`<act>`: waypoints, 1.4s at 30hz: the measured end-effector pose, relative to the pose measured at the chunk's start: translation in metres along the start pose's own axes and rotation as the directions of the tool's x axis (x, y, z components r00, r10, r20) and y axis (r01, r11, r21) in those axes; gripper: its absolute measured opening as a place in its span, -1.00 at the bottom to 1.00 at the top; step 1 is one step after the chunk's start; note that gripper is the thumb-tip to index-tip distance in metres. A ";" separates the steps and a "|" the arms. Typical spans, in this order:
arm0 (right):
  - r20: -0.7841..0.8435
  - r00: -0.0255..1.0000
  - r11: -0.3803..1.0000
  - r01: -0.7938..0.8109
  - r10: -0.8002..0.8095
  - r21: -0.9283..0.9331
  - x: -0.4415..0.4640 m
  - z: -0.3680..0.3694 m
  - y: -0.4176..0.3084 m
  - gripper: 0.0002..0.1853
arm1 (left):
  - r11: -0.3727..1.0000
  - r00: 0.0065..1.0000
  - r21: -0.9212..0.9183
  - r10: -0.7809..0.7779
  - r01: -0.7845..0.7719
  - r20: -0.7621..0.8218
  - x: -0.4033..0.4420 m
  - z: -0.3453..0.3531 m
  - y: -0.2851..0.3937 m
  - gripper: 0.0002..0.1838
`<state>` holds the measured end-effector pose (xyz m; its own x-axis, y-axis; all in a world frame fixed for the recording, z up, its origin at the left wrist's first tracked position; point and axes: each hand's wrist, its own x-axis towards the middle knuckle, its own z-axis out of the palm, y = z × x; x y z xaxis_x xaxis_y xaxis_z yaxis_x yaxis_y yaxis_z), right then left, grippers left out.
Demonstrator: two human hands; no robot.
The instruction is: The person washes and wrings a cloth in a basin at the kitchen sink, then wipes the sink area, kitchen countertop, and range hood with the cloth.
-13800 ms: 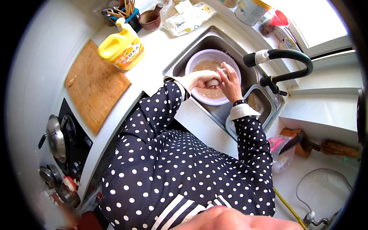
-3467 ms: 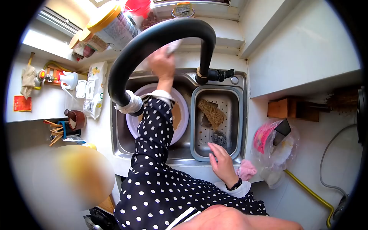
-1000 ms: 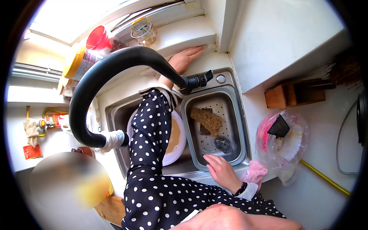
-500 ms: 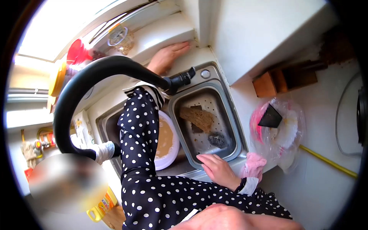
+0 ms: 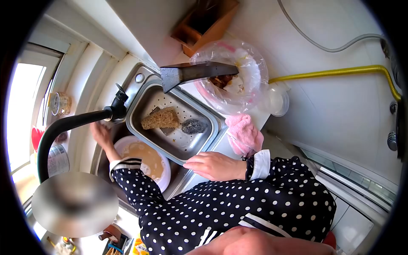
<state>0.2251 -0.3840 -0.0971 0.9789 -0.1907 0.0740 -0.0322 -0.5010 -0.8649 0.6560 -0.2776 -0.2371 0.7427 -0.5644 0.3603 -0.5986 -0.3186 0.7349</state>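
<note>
In the head view, the work at the sink looks partway through, to judge by what lies about the metal basket [image 5: 187,111]. The basin [image 5: 166,173], left of the basket, holds cloudy water [image 5: 144,157] that has not been emptied. The brown scrubber [image 5: 159,121] and the dark scouring pad [image 5: 194,126] lie inside the basket, both untouched. What remains seems to be emptying the basin.

The left arm stretches over the basin, its hand [image 5: 101,135] beyond the basket's left side, by the base of the faucet [image 5: 72,122]. Its fingertips are partly hidden, so whether they grasp anything I cannot tell. The right hand [image 5: 216,165] lies palm down at the basket's near edge, fingers loosely extended, close together, with nothing visible in them.
</note>
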 end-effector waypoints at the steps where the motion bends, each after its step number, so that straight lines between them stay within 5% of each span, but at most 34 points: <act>1: 0.024 1.000 1.000 -0.004 0.004 -0.003 -0.002 -0.001 0.000 -0.65 | 0.993 0.993 -0.116 0.037 -0.024 0.113 0.014 0.015 -0.011 -0.47; 3: -0.001 1.000 1.000 -0.002 0.002 -0.011 -0.004 0.003 0.001 -0.64 | 0.961 0.924 0.083 0.229 -0.265 0.306 0.044 0.019 0.057 -0.37; 4: 0.049 0.998 0.999 -0.035 0.036 -0.017 -0.002 0.000 -0.001 -0.64 | 0.865 0.835 0.152 0.394 -0.478 0.384 0.069 0.024 0.025 -0.27; 6: 0.063 0.997 0.998 -0.038 0.041 -0.040 0.001 0.007 0.000 -0.65 | 0.997 0.843 0.009 0.063 -0.080 0.535 0.097 0.033 -0.022 -0.43; 7: 0.082 0.995 0.998 -0.048 0.051 -0.034 0.002 0.009 0.000 -0.65 | 0.893 0.834 0.187 0.284 -0.410 0.472 0.082 0.023 0.010 -0.62; 9: 0.136 0.990 0.999 -0.033 0.037 -0.033 0.010 0.007 -0.007 -0.65 | 0.905 0.958 0.405 -0.219 0.129 0.183 0.061 0.007 0.016 -0.72; 11: 0.168 0.985 0.999 -0.038 0.042 -0.024 0.015 0.005 -0.015 -0.65 | 0.752 0.993 0.648 0.101 -0.120 0.067 0.031 -0.034 0.010 -0.76; 13: 0.190 0.982 0.999 -0.012 0.019 -0.037 0.020 0.006 -0.014 -0.65 | 0.684 0.953 0.711 0.075 0.165 -0.293 0.007 -0.058 0.011 -0.76; 15: 0.207 0.978 0.996 -0.009 0.028 -0.092 0.021 0.009 -0.014 -0.65 | 0.795 0.924 0.584 0.084 0.163 -0.373 0.015 -0.044 0.015 -0.66; 17: 0.226 0.973 0.996 -0.014 0.035 -0.093 0.028 0.012 -0.018 -0.65 | 0.885 0.960 0.465 0.143 -0.016 -0.240 0.034 -0.010 0.019 -0.66; 19: 0.245 0.969 0.995 -0.007 0.031 -0.097 0.033 0.017 -0.020 -0.65 | 0.718 0.999 0.696 -0.016 -0.009 0.029 0.042 0.023 0.046 -0.74; 22: 0.282 0.959 0.995 0.012 0.016 -0.097 0.042 0.019 -0.027 -0.65 | 0.797 0.961 0.601 0.212 -0.064 -0.178 0.026 0.015 0.048 -0.82; 25: 0.306 0.952 0.996 0.027 0.002 -0.090 0.041 0.013 -0.032 -0.65 | 0.700 0.915 0.677 0.081 0.229 -0.394 -0.009 -0.033 0.021 -0.79; 29: 0.310 0.949 0.990 0.095 -0.058 -0.105 0.038 0.010 -0.024 -0.66 | 0.771 0.858 0.522 -0.059 0.364 -0.510 -0.065 -0.135 -0.072 -0.73; 31: 0.329 0.941 0.986 0.122 -0.079 -0.113 0.040 0.011 -0.029 -0.67 | 0.890 0.664 0.301 -0.004 0.344 -0.747 -0.082 -0.169 -0.072 -0.71; 32: 0.338 0.936 0.984 0.141 -0.098 -0.106 0.042 0.014 -0.032 -0.67 | 0.875 0.647 0.115 -0.252 0.469 -0.719 -0.087 -0.198 -0.075 -0.70; 33: 0.348 0.930 0.981 0.164 -0.119 -0.104 0.045 0.018 -0.036 -0.67 | 0.840 0.538 0.103 -0.242 0.533 -0.807 -0.074 -0.206 -0.016 -0.72; 35: 0.372 0.917 0.976 0.192 -0.142 -0.100 0.053 0.027 -0.047 -0.68 | 0.804 0.469 0.020 -0.326 0.594 -0.821 -0.070 -0.227 -0.011 -0.74; 42: 0.402 0.912 0.977 0.150 -0.079 -0.148 0.071 0.079 -0.078 -0.68 | 0.826 0.493 0.222 -0.077 0.518 -0.867 -0.026 -0.243 -0.058 -0.77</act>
<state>0.3126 -0.2921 -0.0637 0.9767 0.2051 -0.0634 0.0858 -0.6436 -0.7605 0.7447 -0.0591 -0.1497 0.6719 0.4062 0.6193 -0.1763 -0.7244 0.6664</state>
